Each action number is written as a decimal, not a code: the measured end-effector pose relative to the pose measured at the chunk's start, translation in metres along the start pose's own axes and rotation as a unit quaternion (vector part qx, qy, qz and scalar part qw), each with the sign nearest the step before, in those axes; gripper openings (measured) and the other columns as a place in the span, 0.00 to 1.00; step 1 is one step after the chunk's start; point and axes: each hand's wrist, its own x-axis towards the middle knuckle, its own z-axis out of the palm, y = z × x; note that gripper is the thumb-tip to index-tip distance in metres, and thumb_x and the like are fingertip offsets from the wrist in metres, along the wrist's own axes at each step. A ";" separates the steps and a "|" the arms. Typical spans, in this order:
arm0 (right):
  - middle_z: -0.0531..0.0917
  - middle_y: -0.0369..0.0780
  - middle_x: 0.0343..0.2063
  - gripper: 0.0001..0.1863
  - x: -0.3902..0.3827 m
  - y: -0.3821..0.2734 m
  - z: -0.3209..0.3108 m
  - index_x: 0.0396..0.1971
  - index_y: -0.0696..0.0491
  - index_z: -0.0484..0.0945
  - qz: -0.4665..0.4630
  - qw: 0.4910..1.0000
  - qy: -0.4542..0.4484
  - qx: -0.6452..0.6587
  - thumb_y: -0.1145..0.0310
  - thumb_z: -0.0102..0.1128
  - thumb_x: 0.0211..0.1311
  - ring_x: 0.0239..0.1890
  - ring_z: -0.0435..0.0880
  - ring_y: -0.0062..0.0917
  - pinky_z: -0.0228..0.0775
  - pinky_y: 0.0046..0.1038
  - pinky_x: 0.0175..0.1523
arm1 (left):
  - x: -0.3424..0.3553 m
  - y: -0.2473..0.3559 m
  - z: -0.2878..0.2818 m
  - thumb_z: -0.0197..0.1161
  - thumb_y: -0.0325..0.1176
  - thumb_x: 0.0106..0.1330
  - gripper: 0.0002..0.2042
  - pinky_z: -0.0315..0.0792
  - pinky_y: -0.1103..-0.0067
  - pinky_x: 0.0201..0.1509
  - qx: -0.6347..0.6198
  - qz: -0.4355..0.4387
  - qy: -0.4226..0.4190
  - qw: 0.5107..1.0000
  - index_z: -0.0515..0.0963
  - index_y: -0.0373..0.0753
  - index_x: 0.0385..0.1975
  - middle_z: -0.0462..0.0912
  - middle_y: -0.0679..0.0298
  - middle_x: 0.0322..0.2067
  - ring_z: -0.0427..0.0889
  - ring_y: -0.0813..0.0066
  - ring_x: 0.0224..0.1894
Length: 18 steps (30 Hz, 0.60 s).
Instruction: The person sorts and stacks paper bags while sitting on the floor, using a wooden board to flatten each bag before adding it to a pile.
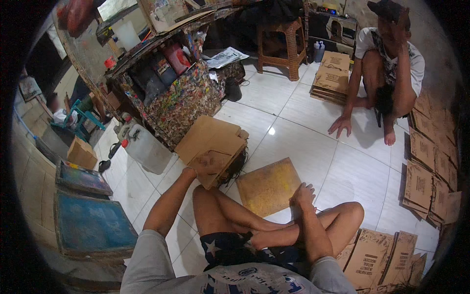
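A stack of flat brown cardboard pieces [208,134] stands in front of me to the left, with dark strands at its right side. My left hand [210,160] lies on the top piece, its fingers stretched out and hard to tell from the brown board. A board with yellow stains [269,186] rests on the floor in front of my crossed legs. At that board's right corner is my right hand [304,196], its fingers curled. Whatever it holds, if anything, is hidden.
A person [391,63] squats at the far right, one hand on the tiles, beside stacked cardboard [332,73]. More printed cardboard pieces [421,181] line the right wall. A jerrycan [144,147], a paint-crusted bench [171,105], framed blue screens [93,223] and a brown stool [281,46] surround me.
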 end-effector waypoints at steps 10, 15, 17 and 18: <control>0.75 0.53 0.45 0.46 0.012 0.018 -0.018 0.46 0.58 0.70 0.078 0.997 0.002 -0.011 0.49 0.82 0.25 0.51 0.75 0.45 0.73 0.42 0.48 | 0.025 -0.035 0.048 0.64 0.57 0.49 0.36 0.68 0.65 0.54 -0.163 -0.004 0.049 0.985 0.72 0.29 0.47 0.78 0.44 0.45 0.76 0.51 0.50; 0.80 0.43 0.18 0.18 0.021 0.051 -0.053 0.30 0.60 0.77 0.010 0.944 -0.033 0.328 0.63 0.73 0.44 0.19 0.79 0.30 0.70 0.29 0.25 | 0.008 -0.049 0.056 0.56 0.48 0.58 0.22 0.70 0.63 0.45 -0.151 0.018 0.190 0.970 0.75 0.29 0.36 0.79 0.43 0.34 0.79 0.49 0.40; 0.77 0.38 0.16 0.13 0.008 0.042 -0.073 0.34 0.59 0.76 0.001 0.863 -0.111 0.494 0.70 0.67 0.50 0.15 0.74 0.23 0.65 0.26 0.21 | 0.000 -0.045 0.052 0.52 0.44 0.62 0.19 0.70 0.62 0.44 -0.107 0.050 0.188 0.975 0.75 0.30 0.34 0.79 0.43 0.33 0.79 0.48 0.39; 0.76 0.36 0.16 0.12 -0.001 0.035 -0.077 0.36 0.58 0.75 -0.017 0.852 -0.085 0.517 0.73 0.64 0.51 0.14 0.72 0.20 0.62 0.24 0.19 | -0.005 -0.040 0.049 0.51 0.42 0.63 0.17 0.70 0.62 0.44 -0.092 0.065 0.169 0.979 0.75 0.31 0.32 0.79 0.43 0.32 0.79 0.48 0.39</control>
